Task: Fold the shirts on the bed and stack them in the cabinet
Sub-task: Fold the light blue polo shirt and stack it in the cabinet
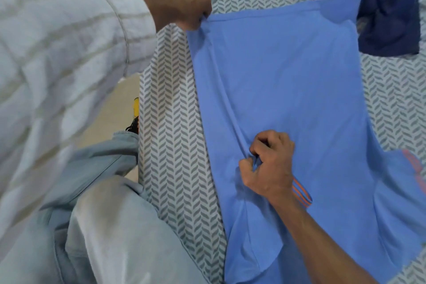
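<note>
Low in the frame, a fold of the blue shirt [283, 90] is pinched by the right hand [269, 163]. The shirt is spread flat on the bed [173, 145], mid-frame. Higher up, its corner is gripped by the left hand [182, 4]. A dark blue cloth [387, 18] is seen at upper right.

shirt [288, 90] on bed [175, 145], crumpled garment [382, 14] behind

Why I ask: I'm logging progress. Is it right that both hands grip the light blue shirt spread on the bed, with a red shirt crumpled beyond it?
Not quite. In the head view the crumpled shirt is dark navy, not red. The left hand and right hand do grip the light blue shirt on the bed.
</note>
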### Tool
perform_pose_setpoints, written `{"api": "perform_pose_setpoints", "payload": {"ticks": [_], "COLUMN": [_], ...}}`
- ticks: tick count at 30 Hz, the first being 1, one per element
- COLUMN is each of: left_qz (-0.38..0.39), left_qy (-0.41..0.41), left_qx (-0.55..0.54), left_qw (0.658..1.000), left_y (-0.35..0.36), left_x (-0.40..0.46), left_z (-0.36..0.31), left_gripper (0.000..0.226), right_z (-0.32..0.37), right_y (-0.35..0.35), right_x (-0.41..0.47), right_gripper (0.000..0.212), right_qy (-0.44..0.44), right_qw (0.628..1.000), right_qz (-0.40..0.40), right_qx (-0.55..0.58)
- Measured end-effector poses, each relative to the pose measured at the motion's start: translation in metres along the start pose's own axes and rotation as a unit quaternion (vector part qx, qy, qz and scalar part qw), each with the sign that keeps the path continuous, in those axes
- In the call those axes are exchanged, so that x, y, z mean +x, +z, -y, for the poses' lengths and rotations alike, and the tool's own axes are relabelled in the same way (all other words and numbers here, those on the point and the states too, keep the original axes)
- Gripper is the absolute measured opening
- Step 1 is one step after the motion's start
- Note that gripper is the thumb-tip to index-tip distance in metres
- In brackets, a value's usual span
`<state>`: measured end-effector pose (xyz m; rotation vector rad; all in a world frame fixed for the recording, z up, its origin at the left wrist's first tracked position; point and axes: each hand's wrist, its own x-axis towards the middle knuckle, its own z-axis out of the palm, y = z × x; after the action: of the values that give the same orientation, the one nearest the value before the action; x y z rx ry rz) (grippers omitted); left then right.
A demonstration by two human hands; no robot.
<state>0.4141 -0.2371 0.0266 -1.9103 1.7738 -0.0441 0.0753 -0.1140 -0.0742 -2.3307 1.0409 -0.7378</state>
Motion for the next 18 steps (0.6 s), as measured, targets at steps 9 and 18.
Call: {"api": "perform_pose_setpoints", "payload": {"ticks": [9, 18], "left_qz": [-0.105, -0.138], "left_qy": [-0.164, -0.133], "left_qx": [-0.488, -0.511], "left_qw": [0.851, 0.838], "left_y": [0.012, 0.024], "left_x": [0.034, 0.066], "left_z": [-0.025, -0.051], "left_gripper": [0.017, 0.015], "right_z": [0.0, 0.0], "right_y": [-0.003, 0.0], "right_x": [-0.004, -0.006], "right_gripper": [0.013, 0.012], "right_qy": [0.038, 0.07], "right_qw": [0.998, 0.994], "right_qz": [-0.054, -0.086], "right_qx": [0.001, -0.003]}}
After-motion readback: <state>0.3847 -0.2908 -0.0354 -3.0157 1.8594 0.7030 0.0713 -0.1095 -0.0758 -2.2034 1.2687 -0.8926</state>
